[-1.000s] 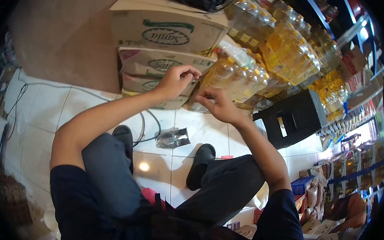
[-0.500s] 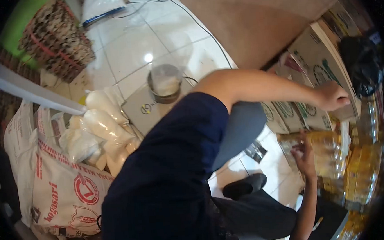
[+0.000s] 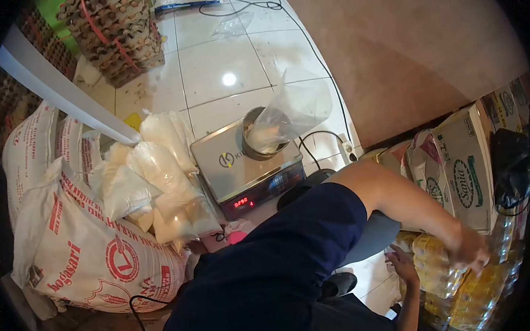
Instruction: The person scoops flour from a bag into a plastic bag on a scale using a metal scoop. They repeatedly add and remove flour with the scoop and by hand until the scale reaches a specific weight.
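Observation:
My left hand (image 3: pixel 469 250), at the end of a dark blue sleeve, is over the bottles of yellow oil (image 3: pixel 487 282) at the right. It is smeared by motion and its fingers do not show clearly. Lower and nearer, my right hand (image 3: pixel 403 265) is beside another pack of yellow oil bottles (image 3: pixel 432 264), with its fingers apart and nothing visible in them. Away to the left, a digital scale (image 3: pixel 219 156) with a lit red display bears a round metal container (image 3: pixel 253 143). A clear plastic bag (image 3: pixel 301 105) with some white powder stands in that container.
Filled bags of pale powder (image 3: pixel 156 172) lie left of the scale, beside a large printed sack (image 3: pixel 109 254). Stacked egg trays (image 3: pixel 111 35) stand at the back left. Cardboard boxes (image 3: pixel 462 165) and a black plastic bag (image 3: pixel 512 162) are at the right. Cables (image 3: pixel 312 47) cross the tiles.
My left hand has moved down from beside the boxes to the oil bottles. The view has shifted, and the whole scale with its display now shows. My right hand remains near the bottles.

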Motion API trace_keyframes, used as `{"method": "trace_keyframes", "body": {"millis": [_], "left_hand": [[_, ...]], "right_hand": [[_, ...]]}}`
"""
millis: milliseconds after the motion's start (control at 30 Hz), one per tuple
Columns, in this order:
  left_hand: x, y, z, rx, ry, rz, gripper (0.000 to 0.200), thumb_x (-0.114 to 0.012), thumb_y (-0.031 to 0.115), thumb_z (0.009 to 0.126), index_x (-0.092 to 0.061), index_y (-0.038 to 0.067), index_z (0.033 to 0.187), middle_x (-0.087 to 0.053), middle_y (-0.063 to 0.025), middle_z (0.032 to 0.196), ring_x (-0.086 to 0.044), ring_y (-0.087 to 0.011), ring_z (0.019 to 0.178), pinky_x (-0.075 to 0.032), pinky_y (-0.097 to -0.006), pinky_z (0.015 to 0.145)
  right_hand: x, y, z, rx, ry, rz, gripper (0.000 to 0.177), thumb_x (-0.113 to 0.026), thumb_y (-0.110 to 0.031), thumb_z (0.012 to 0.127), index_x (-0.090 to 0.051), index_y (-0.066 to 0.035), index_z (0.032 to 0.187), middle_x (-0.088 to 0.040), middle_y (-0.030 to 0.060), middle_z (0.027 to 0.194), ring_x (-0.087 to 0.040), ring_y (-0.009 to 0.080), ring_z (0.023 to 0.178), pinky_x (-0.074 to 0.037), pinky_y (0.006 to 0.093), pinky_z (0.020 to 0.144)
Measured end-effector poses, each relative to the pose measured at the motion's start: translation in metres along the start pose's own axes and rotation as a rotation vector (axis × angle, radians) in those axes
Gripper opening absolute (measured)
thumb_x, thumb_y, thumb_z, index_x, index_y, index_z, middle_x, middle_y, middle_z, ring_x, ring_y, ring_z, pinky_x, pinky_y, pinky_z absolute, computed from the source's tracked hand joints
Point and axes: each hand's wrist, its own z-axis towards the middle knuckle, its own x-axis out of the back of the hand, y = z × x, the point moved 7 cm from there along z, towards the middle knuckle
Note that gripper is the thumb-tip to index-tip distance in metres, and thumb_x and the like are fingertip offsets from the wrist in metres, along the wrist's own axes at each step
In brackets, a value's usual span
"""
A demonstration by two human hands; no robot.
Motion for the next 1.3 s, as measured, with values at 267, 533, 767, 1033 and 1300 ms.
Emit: {"method": "trace_keyframes", "body": {"millis": [267,533,767,1033,1300], "left_hand": [[-0.032,0.001,-0.008,-0.043,-0.210,-0.018,0.038,-0.057,0.031,0.082,-0.057,0.021,0.119,-0.051,-0.0060,0.123,-0.050,-0.0288,0.115,-0.045,-0.0445,0.093],[0.176,-0.010,-0.041,0.310,0.476,0.077,0.017,-0.061,0.014,0.074,-0.069,0.009,0.088,-0.065,-0.0101,0.087,-0.060,-0.0268,0.090,-0.047,-0.0414,0.081],[0.348,0.106,-0.171,1.087,0.172,0.630,0.027,-0.067,0.007,0.078,-0.061,0.004,0.105,-0.065,-0.0089,0.081,-0.063,-0.0235,0.075,-0.049,-0.0336,0.068],[0.310,0.122,-0.274,1.155,-0.502,1.019,0.017,-0.074,0.020,0.072,-0.066,0.008,0.082,-0.062,-0.0071,0.079,-0.057,-0.0271,0.087,-0.040,-0.0410,0.082],[0.351,0.144,-0.288,1.234,-0.170,0.931,0.011,-0.071,0.005,0.071,-0.065,0.007,0.081,-0.065,-0.0096,0.084,-0.060,-0.0287,0.085,-0.042,-0.0388,0.082]], "right_hand": [[0.006,0.039,0.005,-0.093,0.016,-0.079,0.049,-0.056,-0.024,0.093,-0.046,0.002,0.134,-0.066,0.0157,0.097,-0.065,0.0197,0.086,-0.049,0.0314,0.078],[0.030,-0.005,-0.002,0.200,0.254,-0.480,0.045,-0.065,-0.027,0.085,-0.056,0.001,0.120,-0.067,0.0197,0.088,-0.065,0.0321,0.077,-0.051,0.0395,0.072],[0.046,0.043,0.069,0.126,0.267,-0.658,0.038,-0.065,-0.031,0.081,-0.062,-0.002,0.107,-0.063,0.0244,0.103,-0.059,0.0402,0.097,-0.047,0.0480,0.085],[-0.040,0.109,0.120,0.098,-0.035,-0.694,0.053,-0.072,-0.038,0.073,-0.060,-0.009,0.116,-0.066,0.0172,0.105,-0.061,0.0349,0.101,-0.049,0.0435,0.089],[-0.041,0.116,0.152,0.097,0.040,-0.658,0.049,-0.069,-0.033,0.071,-0.058,-0.011,0.113,-0.065,0.0164,0.105,-0.062,0.0338,0.099,-0.051,0.0464,0.083]]}}
